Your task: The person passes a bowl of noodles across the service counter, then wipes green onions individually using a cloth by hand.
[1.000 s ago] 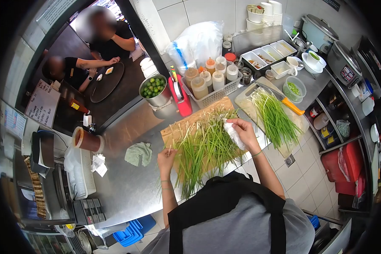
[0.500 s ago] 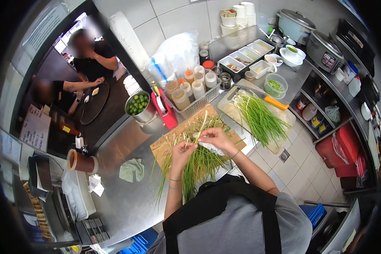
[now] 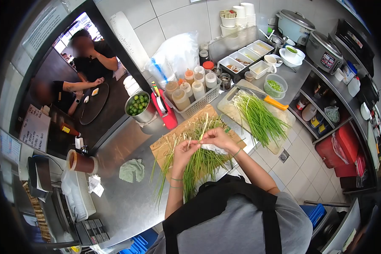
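Over a brown paper sheet (image 3: 160, 153) spread with loose spring onions (image 3: 199, 165), my two hands meet fingertip to fingertip. My left hand (image 3: 185, 153) is closed in a pinch on a thin spring onion. Pinching the same pale stalk just to the right is my right hand (image 3: 218, 139). Below the right hand lies something white and crumpled (image 3: 214, 148), partly covered. To the right, a bundle of spring onions (image 3: 260, 118) with white root ends lies on a cutting board (image 3: 282, 146), beside a knife's orange handle (image 3: 276, 103).
A metal pot of limes (image 3: 138, 105), a red tape dispenser (image 3: 164, 109) and a basket of sauce bottles (image 3: 199, 101) stand behind the paper. A tub of chopped greens (image 3: 276, 86) sits by the board. A green cloth (image 3: 132, 170) lies left. Two people are beyond the hatch.
My hands have shifted slightly right and the fingertips have drawn closer together on the stalk. A person beyond the hatch has moved their head a little.
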Available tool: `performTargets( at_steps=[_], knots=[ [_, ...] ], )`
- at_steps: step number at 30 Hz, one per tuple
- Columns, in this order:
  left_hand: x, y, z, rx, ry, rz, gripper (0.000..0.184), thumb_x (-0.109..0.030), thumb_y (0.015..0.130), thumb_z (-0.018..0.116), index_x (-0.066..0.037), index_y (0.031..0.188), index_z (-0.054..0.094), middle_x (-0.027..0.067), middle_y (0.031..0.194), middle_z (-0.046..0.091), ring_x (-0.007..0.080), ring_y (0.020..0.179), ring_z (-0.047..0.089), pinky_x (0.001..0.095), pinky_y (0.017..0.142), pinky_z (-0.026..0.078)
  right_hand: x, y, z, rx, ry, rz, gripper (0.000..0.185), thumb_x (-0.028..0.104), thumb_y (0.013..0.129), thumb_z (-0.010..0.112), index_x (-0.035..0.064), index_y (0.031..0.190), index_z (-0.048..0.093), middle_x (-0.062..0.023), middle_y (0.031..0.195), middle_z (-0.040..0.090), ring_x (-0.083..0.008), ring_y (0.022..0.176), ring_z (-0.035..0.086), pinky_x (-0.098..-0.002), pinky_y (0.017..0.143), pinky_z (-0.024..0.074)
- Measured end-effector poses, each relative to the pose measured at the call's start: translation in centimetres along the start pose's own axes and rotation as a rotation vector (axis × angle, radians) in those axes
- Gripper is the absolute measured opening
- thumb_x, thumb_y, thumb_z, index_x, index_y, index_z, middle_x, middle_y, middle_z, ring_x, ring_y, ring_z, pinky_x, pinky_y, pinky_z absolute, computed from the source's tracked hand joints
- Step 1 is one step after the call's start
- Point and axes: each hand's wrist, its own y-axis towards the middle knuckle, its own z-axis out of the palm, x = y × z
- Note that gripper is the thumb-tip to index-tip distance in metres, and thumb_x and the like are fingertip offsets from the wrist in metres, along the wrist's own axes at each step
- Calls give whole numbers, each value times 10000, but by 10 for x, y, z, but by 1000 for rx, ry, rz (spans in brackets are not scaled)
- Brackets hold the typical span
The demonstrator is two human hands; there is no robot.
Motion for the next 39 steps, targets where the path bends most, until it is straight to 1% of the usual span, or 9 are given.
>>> performTargets(
  at_steps=[5, 11, 14, 17, 20, 23, 26, 30, 39],
  knots=[
    [0, -2, -2, -3, -39, -128, 95, -95, 789, 629, -20, 847, 615, 1, 763, 607, 34, 683, 522, 158, 597, 380, 1, 1, 1, 14, 6, 11, 100, 89, 739, 674, -3, 754, 639, -11, 689, 611, -44, 618, 525, -189, 567, 410],
    [10, 0, -2, -50, -126, -92, 101, -89, 806, 604, 5, 840, 614, 20, 758, 608, 62, 712, 534, 194, 674, 409, -2, 0, 0, 12, -57, -26, 87, 88, 749, 660, 6, 746, 631, 5, 683, 602, -37, 609, 515, -186, 555, 402],
    [-3, -5, 4, -54, -65, -86, 103, -134, 797, 623, -53, 862, 621, -38, 716, 596, -10, 510, 394, 149, 439, 260, -8, -1, 3, -16, -39, -2, 78, 90, 756, 651, 17, 755, 623, 15, 677, 594, -32, 597, 505, -184, 545, 397],
    [3, -5, 4, -45, -76, -96, 114, -137, 797, 622, -64, 886, 626, -53, 704, 590, -21, 473, 333, 156, 403, 200, -10, 0, 5, -43, -94, -37, 99, 114, 756, 655, 25, 759, 612, 23, 669, 582, -22, 575, 477, -187, 509, 374],
    [-2, -4, 10, -59, -44, -78, 136, -130, 789, 631, -57, 904, 628, -39, 727, 609, -26, 480, 365, 147, 398, 212, -12, -1, 4, -36, -261, -125, 137, 144, 736, 669, 23, 761, 611, 14, 640, 569, -38, 552, 459, -211, 484, 354],
    [0, -3, 8, -48, -25, -67, 148, -111, 777, 641, -35, 903, 625, -17, 754, 621, -12, 529, 440, 140, 437, 284, 12, -7, 8, -73, -530, -131, 166, 203, 695, 666, 42, 712, 626, -72, 644, 602, -177, 590, 574, -281, 567, 434],
    [13, 2, 1, -55, -59, -34, 156, -85, 765, 646, -3, 896, 622, 2, 759, 622, 21, 602, 511, 151, 528, 374, 11, -7, 8, -74, -573, -197, 150, 195, 681, 645, 53, 717, 616, -95, 707, 613, -267, 648, 584, -324, 599, 435],
    [12, 1, -10, -71, -29, -44, 136, -52, 754, 643, 26, 864, 623, 14, 743, 618, 56, 665, 549, 179, 643, 428, 18, -12, 8, -282, -833, -306, 104, 161, 674, 609, 64, 704, 587, -87, 740, 599, -289, 682, 576, -377, 629, 401],
    [12, -29, -29, -98, 58, -60, 98, -39, 750, 643, 23, 825, 633, 9, 721, 611, 39, 617, 530, 164, 581, 410, 4, 7, -10, -468, -1013, -272, 63, 118, 661, 595, 68, 651, 558, -84, 694, 581, -280, 639, 571, -391, 615, 363]
  ],
)
